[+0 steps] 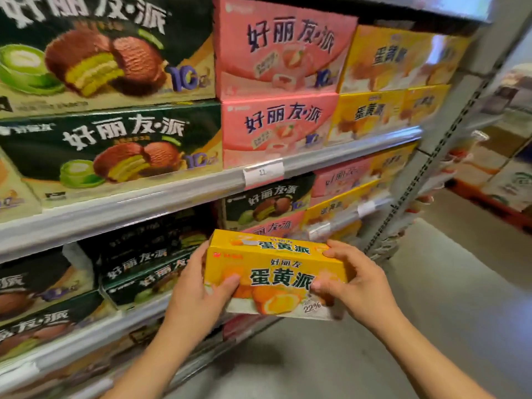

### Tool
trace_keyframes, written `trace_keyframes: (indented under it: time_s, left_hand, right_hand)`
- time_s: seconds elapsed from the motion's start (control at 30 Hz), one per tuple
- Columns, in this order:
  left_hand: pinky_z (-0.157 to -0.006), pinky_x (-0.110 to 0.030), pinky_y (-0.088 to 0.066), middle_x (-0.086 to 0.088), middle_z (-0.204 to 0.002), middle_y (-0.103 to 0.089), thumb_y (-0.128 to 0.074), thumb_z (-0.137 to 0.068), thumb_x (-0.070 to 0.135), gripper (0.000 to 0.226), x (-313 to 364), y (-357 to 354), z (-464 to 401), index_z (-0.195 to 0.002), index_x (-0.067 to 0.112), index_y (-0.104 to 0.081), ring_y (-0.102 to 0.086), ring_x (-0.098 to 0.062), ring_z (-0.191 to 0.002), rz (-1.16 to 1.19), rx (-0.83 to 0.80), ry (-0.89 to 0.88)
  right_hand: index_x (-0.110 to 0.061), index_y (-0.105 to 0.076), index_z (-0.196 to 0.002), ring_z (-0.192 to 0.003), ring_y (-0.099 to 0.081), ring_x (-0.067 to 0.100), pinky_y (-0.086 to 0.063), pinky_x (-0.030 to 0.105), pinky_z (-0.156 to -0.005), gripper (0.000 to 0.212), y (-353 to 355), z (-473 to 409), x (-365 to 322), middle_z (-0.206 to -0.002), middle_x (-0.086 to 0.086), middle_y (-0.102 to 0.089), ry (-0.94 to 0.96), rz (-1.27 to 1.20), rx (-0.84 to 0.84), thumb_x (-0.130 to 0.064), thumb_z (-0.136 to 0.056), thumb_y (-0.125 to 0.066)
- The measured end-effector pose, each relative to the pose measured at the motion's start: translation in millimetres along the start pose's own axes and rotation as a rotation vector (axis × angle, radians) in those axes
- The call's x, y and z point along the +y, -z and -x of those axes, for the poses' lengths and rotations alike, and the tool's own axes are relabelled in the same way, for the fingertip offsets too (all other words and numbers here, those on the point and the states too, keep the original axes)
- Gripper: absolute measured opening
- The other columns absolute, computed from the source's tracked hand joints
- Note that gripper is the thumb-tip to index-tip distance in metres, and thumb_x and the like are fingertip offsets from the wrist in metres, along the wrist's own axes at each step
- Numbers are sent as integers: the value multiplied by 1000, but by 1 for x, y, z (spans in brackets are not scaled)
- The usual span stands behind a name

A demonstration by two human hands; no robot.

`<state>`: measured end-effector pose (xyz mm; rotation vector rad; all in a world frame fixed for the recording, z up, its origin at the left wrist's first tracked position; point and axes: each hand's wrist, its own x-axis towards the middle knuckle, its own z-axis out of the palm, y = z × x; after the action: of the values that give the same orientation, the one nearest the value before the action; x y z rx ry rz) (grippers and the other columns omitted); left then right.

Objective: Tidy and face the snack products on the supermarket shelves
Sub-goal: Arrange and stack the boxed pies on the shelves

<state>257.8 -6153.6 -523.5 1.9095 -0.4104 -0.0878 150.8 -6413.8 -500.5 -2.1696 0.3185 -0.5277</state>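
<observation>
Both hands hold one yellow box (276, 275) out in front of the shelves (172, 194), near the lower rows. The left hand (198, 286) grips its left end, and the right hand (348, 280) grips its right end. The box looks stiff and probably light. Its card could dent, so holding both ends seems best.

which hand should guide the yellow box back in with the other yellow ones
Right, probably. The right hand grips the yellow box on the end nearer the yellow stacks, which sit at the right of the shelves. The left hand holds the far end.
</observation>
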Motion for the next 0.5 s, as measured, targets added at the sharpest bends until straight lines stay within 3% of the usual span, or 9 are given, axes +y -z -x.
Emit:
trace_keyframes:
  time_s: [0.1, 0.23, 0.33, 0.4, 0.5]
  left_hand:
    - [-76, -13, -41, 18, -111, -62, -79, -76, 21, 64, 9, -42, -7, -122, 43, -41, -56, 14, -95, 13, -57, 22]
    - [-79, -12, -44, 20, -108, -62, -80, -75, 14, 61, 23, -108, -19, -113, 48, -47, -58, 15, -94, 14, -80, -7]
    - [-82, -34, -51, 20, -105, -65, -80, -70, 32, 59, 45, -166, -31, -106, 65, -46, -63, 2, -92, 26, -100, 30]
    - [-86, -33, -49, 25, -105, -66, -74, -67, 40, 53, 61, -205, -38, -106, 65, -47, -62, 3, -96, 39, -115, 20]
    - [-88, -23, -45, 30, -110, -60, -77, -72, 38, 52, 84, -258, -48, -111, 55, -46, -58, 9, -103, 23, -144, -12]
  right_hand:
    - [-46, -62, -93, -118, -55, 6, -45, 37, -101, 57, 32, 11, 29, -128, -15, -56, -88, -16, 31, -16, -54, -92]
    - [-46, -59, -98, -118, -52, 3, -42, 30, -100, 58, 75, 12, 77, -128, -28, -49, -149, 2, 40, -21, -57, -92]
    - [-49, -51, -106, -118, -47, 1, -37, 16, -97, 65, 119, 4, 118, -131, -20, -47, -191, 70, 68, -29, -58, -91]
    - [-45, -49, -113, -119, -45, 0, -33, 10, -95, 69, 152, -5, 143, -134, -17, -46, -200, 105, 63, -32, -59, -90]
    - [-38, -53, -119, -132, -38, 10, -31, 30, -109, 67, 202, -21, 175, -144, -10, -39, -171, 272, -33, -42, -62, -87]
